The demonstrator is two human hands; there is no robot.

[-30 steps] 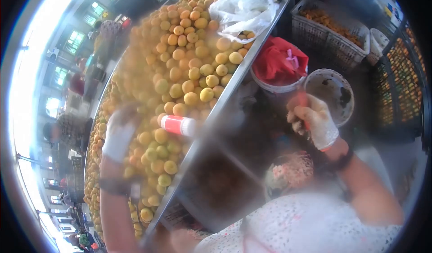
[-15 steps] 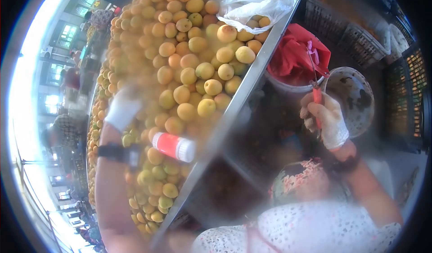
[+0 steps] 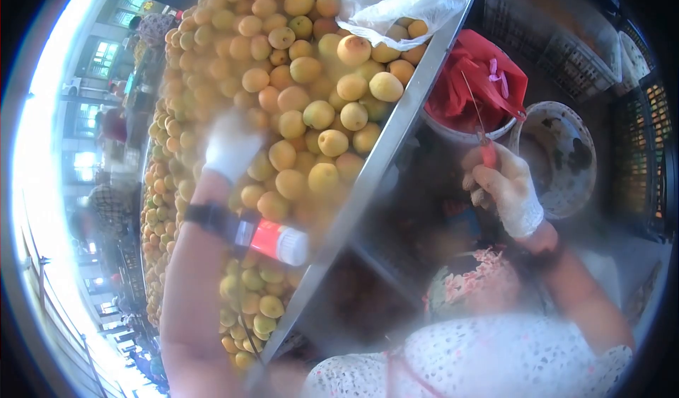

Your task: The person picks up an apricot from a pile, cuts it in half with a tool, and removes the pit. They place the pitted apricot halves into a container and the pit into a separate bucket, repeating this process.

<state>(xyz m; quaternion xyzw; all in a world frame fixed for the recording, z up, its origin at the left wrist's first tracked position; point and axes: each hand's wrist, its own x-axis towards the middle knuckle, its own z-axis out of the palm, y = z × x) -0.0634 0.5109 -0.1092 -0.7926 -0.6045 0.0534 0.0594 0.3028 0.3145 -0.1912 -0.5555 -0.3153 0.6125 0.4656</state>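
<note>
A big heap of yellow-orange apricots (image 3: 291,183) fills the metal-edged table. Over the heap is my left hand (image 3: 233,143), in a white glove, touching or just above the fruit. Motion blur and haze smear its fingers, so its grip does not show. My right hand (image 3: 506,186), gloved too, is off the table's edge at the right. Its fingers are closed round the red handle of a tool (image 3: 489,154) whose long thin metal blade points up and away. Beyond it is a bucket (image 3: 468,135) with a red bag (image 3: 463,79) in it.
A red-and-white bottle (image 3: 283,244) lies on the fruit beside my left wrist. White plastic film (image 3: 396,5) covers the far apricots. The metal table rim (image 3: 385,150) runs diagonally. A stained bucket (image 3: 559,154) and slatted crates (image 3: 640,154) stand right.
My left hand has moved right and slightly farther away over the apricots, its wrist now next to the bottle. My right hand has shifted slightly, and the tool's blade now leans more left.
</note>
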